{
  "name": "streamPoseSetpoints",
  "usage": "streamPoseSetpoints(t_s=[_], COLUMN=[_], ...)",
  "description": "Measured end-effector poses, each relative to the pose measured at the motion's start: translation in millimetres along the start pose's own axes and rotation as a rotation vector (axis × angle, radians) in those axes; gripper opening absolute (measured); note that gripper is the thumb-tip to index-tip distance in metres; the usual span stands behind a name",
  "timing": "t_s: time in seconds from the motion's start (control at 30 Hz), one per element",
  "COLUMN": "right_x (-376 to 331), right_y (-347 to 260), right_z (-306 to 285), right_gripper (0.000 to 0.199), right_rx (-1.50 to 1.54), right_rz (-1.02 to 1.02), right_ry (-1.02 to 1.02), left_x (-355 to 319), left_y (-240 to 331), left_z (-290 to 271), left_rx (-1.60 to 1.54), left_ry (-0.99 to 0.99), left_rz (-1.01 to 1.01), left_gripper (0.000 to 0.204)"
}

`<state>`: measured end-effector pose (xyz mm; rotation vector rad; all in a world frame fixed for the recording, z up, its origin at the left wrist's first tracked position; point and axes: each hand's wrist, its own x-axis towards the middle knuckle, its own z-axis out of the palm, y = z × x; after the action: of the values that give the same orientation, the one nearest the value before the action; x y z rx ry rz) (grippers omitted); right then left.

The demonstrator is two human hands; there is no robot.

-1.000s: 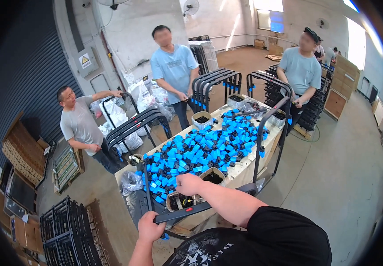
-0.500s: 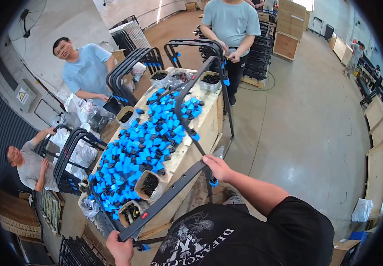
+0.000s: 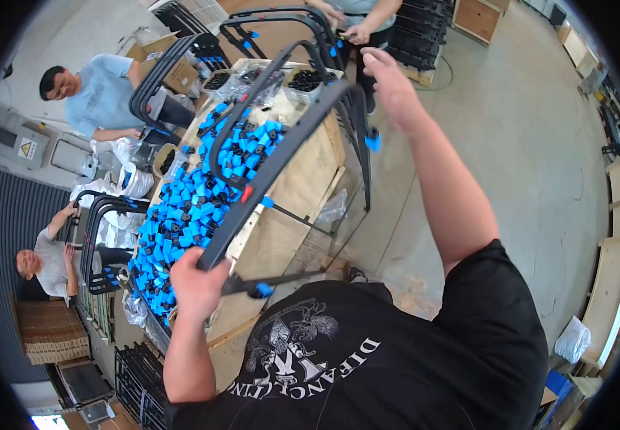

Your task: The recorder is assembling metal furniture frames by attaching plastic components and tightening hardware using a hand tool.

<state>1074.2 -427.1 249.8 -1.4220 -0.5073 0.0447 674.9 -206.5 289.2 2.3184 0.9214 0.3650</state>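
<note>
A black U-shaped tubular metal frame (image 3: 286, 149) slants across the space before me, with a red button on its bar and blue end pieces on its legs. My left hand (image 3: 199, 285) is wrapped round its near end. Beyond the far corner, my right hand (image 3: 394, 93) is off the bar with fingers stretched out, nothing in them. Behind this frame, a second black frame (image 3: 218, 147) arches over the table. Blue plastic end caps with black parts (image 3: 188, 208) lie heaped below and left of the bar.
The wooden table (image 3: 303, 215) carries tubs of small black parts (image 3: 304, 79). One person in light blue (image 3: 102, 93) stands across it, another person (image 3: 51, 269) at left, a third person's hands (image 3: 356, 32) at the far end. More black frames (image 3: 170, 68) lean there.
The frame has been raised and turned, its far end swinging up and away. My right hand has let go of the bar and reached farther forward. My left hand still holds its end.
</note>
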Motion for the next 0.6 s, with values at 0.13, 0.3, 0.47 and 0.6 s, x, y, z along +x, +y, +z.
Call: streamPoseSetpoints(t_s=[0.13, 0.3, 0.47, 0.6], right_x=[-31, -202, -430, -512], right_y=[36, 174, 249, 246], right_z=[-67, -184, -246, -271], right_gripper=[0.055, 0.059, 0.035, 0.043], right_rx=[-0.149, -0.236, -0.487, -0.997], right_rz=[0.231, 0.859, 1.338, 1.420], right_ry=[0.044, 0.155, 0.214, -0.402], left_x=[48, 99, 146, 166], left_y=[28, 48, 52, 40], left_z=[82, 144, 154, 152], left_rx=[-0.131, -0.135, -0.114, -0.075], left_ry=[0.019, 0.011, -0.003, 0.036], left_rz=[-0.041, 0.033, 0.038, 0.047], left_gripper=[0.019, 0.023, 0.022, 0.022])
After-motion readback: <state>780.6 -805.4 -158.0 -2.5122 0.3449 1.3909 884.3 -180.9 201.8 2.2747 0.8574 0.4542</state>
